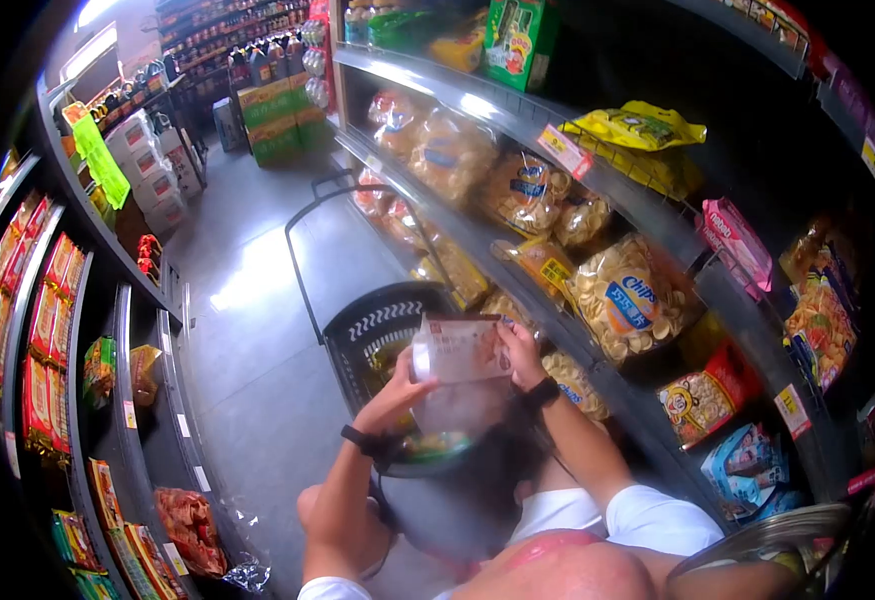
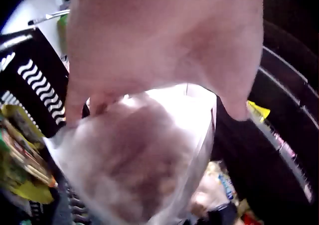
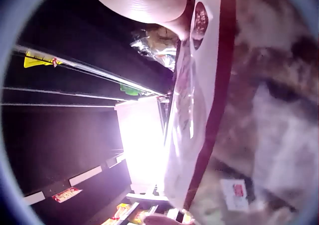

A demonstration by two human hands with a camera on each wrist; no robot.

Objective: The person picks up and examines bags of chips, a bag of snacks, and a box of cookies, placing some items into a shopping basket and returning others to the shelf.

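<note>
Both hands hold a snack pouch, white with a dark red stripe and a see-through part showing brownish contents. In the head view this pouch (image 1: 467, 365) is over a black shopping basket (image 1: 352, 318). My left hand (image 1: 397, 393) grips its left edge, and in the left wrist view that hand (image 2: 164, 40) spans the pouch (image 2: 134, 160), thumb on one side and fingers on the other. At the top right corner, my right hand (image 1: 523, 358) pinches the pouch. Close up, the right thumb (image 3: 149, 3) lies at its edge, beside the red stripe (image 3: 212, 120).
Yellow and green packets (image 2: 22, 155) lie in the basket, whose handle (image 1: 302, 265) stands up. A shelf on the right bears large bags of chips (image 1: 627, 300). To the left, another shelf holds red packets (image 1: 47, 400). The aisle floor (image 1: 247, 350) runs toward stacked boxes (image 1: 275, 120).
</note>
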